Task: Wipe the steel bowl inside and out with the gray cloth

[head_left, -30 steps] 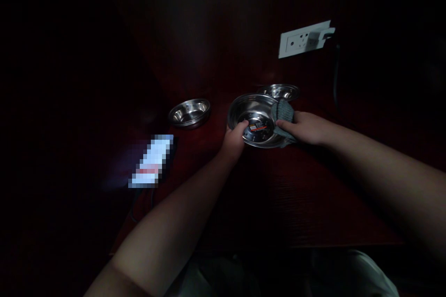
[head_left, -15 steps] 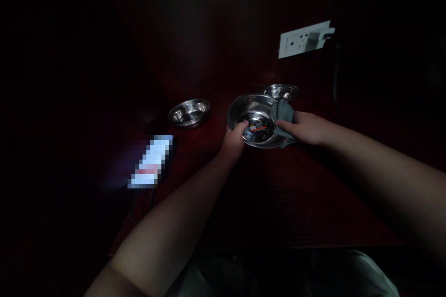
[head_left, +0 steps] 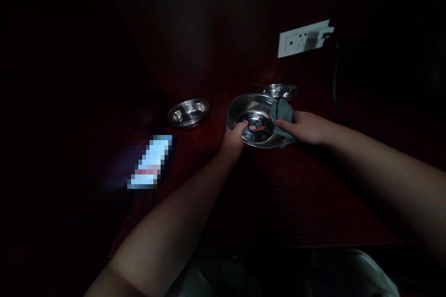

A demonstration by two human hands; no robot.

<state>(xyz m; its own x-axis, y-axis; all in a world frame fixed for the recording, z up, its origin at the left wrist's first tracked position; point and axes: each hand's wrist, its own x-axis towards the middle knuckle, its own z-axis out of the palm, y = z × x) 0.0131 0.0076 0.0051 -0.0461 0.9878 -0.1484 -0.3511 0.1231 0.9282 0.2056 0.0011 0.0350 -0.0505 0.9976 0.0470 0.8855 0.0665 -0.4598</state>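
Observation:
A shiny metal bowl (head_left: 258, 107) with a label on its inside bottom is held tilted towards me. My left hand (head_left: 234, 141) grips its near left side, with the thumb over the rim. At its right side, my right hand (head_left: 306, 127) is closed on a grey-green cloth (head_left: 284, 112), which is folded over the bowl's rim. Another metal bowl (head_left: 278, 91) is partly hidden behind the held one. To the left, a metal bowl (head_left: 190, 112), seemingly stacked with another, rests on the dark red table (head_left: 296, 204).
A lit, pixelated screen (head_left: 150, 162) lies on the left of the table with a cable beside it. On the back wall is a white socket plate (head_left: 296, 42) with a plug, its cord (head_left: 335, 76) hanging down. The table's front edge runs near my lap.

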